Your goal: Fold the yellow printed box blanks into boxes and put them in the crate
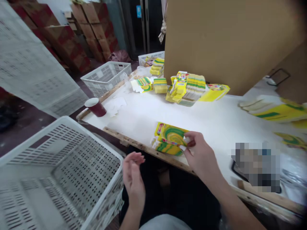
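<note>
Between its thumb and fingers, my right hand [203, 156] pinches the right end of a yellow-and-green printed carton [171, 132] near the table's front edge. Against that carton's near side lies another carton [166, 147] of the same print; whether the two are joined I cannot tell. My left hand [134, 179] is off the table edge, palm turned inward, its fingers loosely bent and nothing in it. It is close to the rim of a white plastic crate [105, 159] on the left.
Farther back on the white table [134, 111] are bundles of flat yellow cartons [195, 84] beside a large cardboard sheet [216, 41]. A maroon paper cup [97, 108] stands at the left edge. More cartons [275, 110] lie right, near a blurred-out object [257, 167].
</note>
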